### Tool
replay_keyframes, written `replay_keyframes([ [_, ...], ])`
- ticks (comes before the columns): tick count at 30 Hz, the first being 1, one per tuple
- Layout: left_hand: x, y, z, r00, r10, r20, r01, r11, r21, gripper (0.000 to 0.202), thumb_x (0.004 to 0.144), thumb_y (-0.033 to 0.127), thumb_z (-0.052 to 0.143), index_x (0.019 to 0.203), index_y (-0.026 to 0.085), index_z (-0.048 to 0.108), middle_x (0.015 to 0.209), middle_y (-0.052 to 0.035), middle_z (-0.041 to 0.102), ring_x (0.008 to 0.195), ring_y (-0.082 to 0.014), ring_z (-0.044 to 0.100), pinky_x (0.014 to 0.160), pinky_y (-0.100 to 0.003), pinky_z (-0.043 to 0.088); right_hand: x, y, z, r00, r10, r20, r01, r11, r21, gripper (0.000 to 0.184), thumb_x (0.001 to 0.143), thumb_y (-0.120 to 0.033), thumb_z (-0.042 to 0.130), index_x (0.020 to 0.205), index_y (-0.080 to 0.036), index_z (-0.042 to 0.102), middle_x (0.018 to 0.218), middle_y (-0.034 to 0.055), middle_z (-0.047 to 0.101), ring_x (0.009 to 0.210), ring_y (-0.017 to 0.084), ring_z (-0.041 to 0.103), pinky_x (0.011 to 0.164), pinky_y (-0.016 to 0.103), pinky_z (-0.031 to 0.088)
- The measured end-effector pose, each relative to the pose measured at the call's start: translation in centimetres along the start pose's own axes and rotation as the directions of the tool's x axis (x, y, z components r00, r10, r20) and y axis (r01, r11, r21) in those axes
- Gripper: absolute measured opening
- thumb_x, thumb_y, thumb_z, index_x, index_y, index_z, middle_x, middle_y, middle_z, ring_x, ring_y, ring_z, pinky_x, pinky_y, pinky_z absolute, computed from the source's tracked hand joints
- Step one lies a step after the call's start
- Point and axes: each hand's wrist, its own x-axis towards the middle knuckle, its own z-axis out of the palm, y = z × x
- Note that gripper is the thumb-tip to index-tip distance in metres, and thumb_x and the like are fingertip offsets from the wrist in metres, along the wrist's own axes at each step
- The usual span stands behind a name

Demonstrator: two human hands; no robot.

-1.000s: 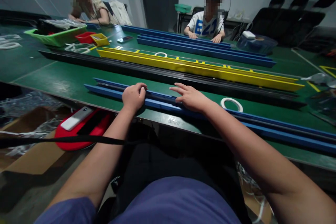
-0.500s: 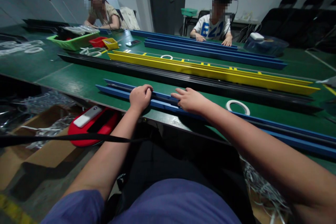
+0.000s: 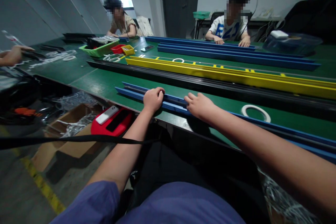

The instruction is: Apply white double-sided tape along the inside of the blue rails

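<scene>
The person's left hand (image 3: 153,99) is closed over the long blue rail (image 3: 173,103), and the right hand (image 3: 199,106) stays half open with fingertips on it; a white tape ring (image 3: 256,112) lies just behind this rail, on the green table (image 3: 99,84)

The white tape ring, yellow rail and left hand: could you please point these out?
White tape ring (image 3: 255,105), head view, top arc.
Yellow rail (image 3: 236,78), head view, front face.
Left hand (image 3: 153,99), head view, back of hand.

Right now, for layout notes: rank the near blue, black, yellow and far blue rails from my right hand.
1. Near blue rail, under the right hand
2. Black rail, beyond
3. Yellow rail, next
4. Far blue rail, across the table
</scene>
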Motion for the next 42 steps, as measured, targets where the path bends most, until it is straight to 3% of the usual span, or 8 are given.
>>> replay_keyframes([
  [7,-0.1,-0.1,0.1,1.000,0.011,-0.010,-0.011,1.000,-0.007,0.031,0.102,0.027,0.045,0.102,0.026,0.076,0.105,-0.0043,0.079,0.102,-0.0265,0.071,0.093,-0.039,0.048,-0.7,1.7,-0.4,0.993,-0.109,0.048,0.110,0.993,-0.031,0.024,0.101,-0.019,0.063,0.086,-0.017,0.081,0.137,0.0126,0.062,0.116,0.028,0.052,0.071,0.033,0.037],
  [12,-0.1,-0.1,0.2,1.000,0.011,-0.016,-0.012,1.000,-0.013,0.032,0.102,0.028,0.045,0.102,0.025,0.076,0.103,-0.0045,0.079,0.101,-0.0267,0.071,0.093,-0.039,0.048,-2.7,3.1,0.1,0.983,-0.182,-0.011,0.182,0.983,-0.007,0.024,0.104,-0.019,0.062,0.090,-0.018,0.080,0.149,0.0104,0.055,0.123,0.027,0.050,0.077,0.033,0.037],
  [16,-0.1,-0.1,0.2,1.000,0.015,-0.022,-0.015,1.000,-0.020,0.031,0.102,0.028,0.045,0.101,0.026,0.076,0.102,-0.0039,0.079,0.100,-0.0263,0.071,0.091,-0.039,0.047,-3.3,3.3,0.4,0.984,-0.175,-0.044,0.175,0.985,-0.008,0.022,0.107,-0.020,0.060,0.096,-0.019,0.079,0.151,0.0102,0.053,0.128,0.028,0.047,0.081,0.033,0.037],
  [25,-0.1,-0.5,0.5,1.000,0.013,-0.026,-0.013,1.000,0.000,0.032,0.101,0.030,0.045,0.102,0.025,0.077,0.103,-0.0047,0.079,0.100,-0.0269,0.071,0.090,-0.038,0.046,-2.2,3.0,0.3,0.991,-0.132,0.001,0.132,0.990,0.053,0.018,0.108,-0.022,0.060,0.101,-0.018,0.077,0.148,0.0111,0.054,0.132,0.028,0.046,0.084,0.032,0.041],
  [30,-0.1,-0.5,0.4,0.999,0.012,-0.036,-0.012,1.000,0.004,0.033,0.100,0.029,0.045,0.101,0.025,0.077,0.101,-0.0044,0.079,0.098,-0.0265,0.071,0.088,-0.038,0.046,-4.7,3.6,0.1,0.998,-0.024,-0.060,0.036,0.978,0.205,0.018,0.104,-0.017,0.060,0.102,-0.018,0.077,0.164,0.0064,0.040,0.128,0.028,0.052,0.096,0.036,0.047],
  [32,-0.1,-0.4,0.3,0.999,0.010,-0.037,-0.010,1.000,0.011,0.033,0.100,0.030,0.045,0.101,0.025,0.078,0.102,-0.0046,0.079,0.098,-0.0267,0.071,0.087,-0.038,0.046,-6.5,3.7,0.3,0.988,0.100,-0.119,-0.045,0.919,0.392,0.020,0.106,-0.019,0.055,0.101,-0.019,0.075,0.160,0.0062,0.046,0.124,0.025,0.056,0.099,0.036,0.048],
  [36,-0.1,-0.5,0.3,0.999,0.007,-0.033,-0.007,1.000,0.017,0.034,0.100,0.031,0.045,0.102,0.024,0.078,0.103,-0.0046,0.080,0.099,-0.0268,0.072,0.088,-0.038,0.046,-9.9,3.2,0.6,0.939,0.318,-0.127,-0.109,0.630,0.769,0.018,0.106,-0.024,0.051,0.109,-0.018,0.068,0.130,0.0095,0.066,0.110,0.020,0.063,0.095,0.031,0.050],
  [42,-0.1,-0.7,0.4,0.999,-0.003,-0.039,0.004,1.000,0.017,0.035,0.100,0.031,0.044,0.102,0.024,0.079,0.105,-0.0044,0.080,0.100,-0.0268,0.071,0.089,-0.038,0.046,-13.5,1.2,0.2,0.825,0.564,0.038,-0.242,0.292,0.925,0.020,0.107,-0.037,0.054,0.111,-0.019,0.063,0.110,0.0062,0.072,0.092,0.018,0.067,0.082,0.029,0.050],
])
